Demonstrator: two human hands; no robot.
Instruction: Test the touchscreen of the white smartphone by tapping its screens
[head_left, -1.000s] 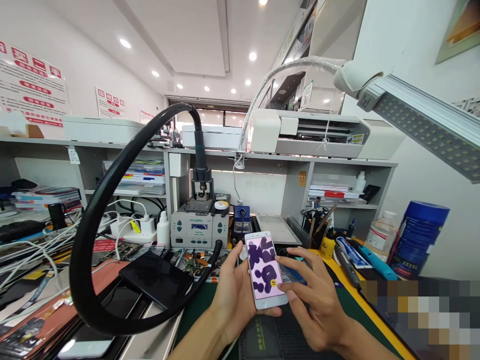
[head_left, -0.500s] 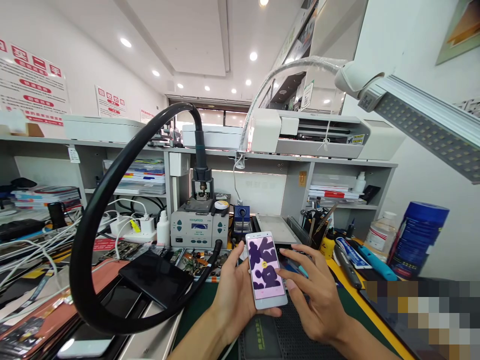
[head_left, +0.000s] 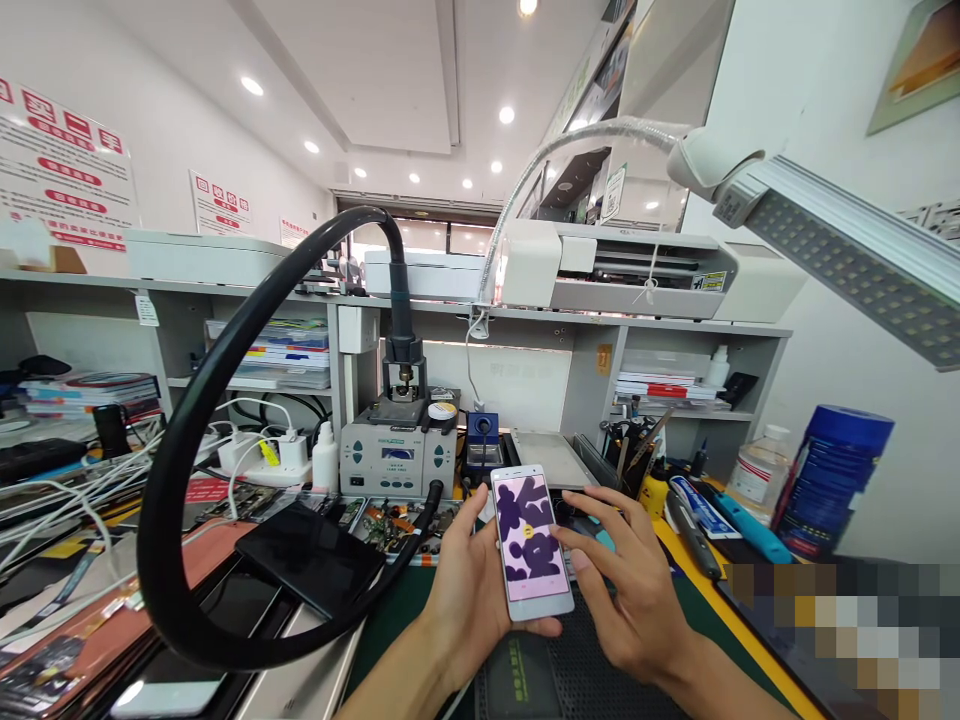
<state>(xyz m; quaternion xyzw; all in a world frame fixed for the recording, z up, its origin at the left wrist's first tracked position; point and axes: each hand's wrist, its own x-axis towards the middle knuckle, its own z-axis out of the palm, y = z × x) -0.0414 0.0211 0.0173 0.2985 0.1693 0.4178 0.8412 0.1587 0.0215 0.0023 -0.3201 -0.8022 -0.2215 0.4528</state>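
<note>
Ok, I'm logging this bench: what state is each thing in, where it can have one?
White rectangular smartphone: screen lit, held in left hand
Right hand: open, at the screen's edge
Black glossy rectangular slab: face dark
Grey boxy station: power unclear
Black curved hose: handle docked upright
Clear plastic bottle: upright, capped
White round ceiling lights: lit
Long silver-edged lamp: apparently unlit

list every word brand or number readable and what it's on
"回收价格": smaller rectangular white-red poster
"买", "手": larger rectangular white-red poster, rest unclear
Too small or blurred: grey boxy control unit, clear plastic bottle, blue cylindrical canister, black rectangular pad, yellow sticker, white rectangular phone
</note>
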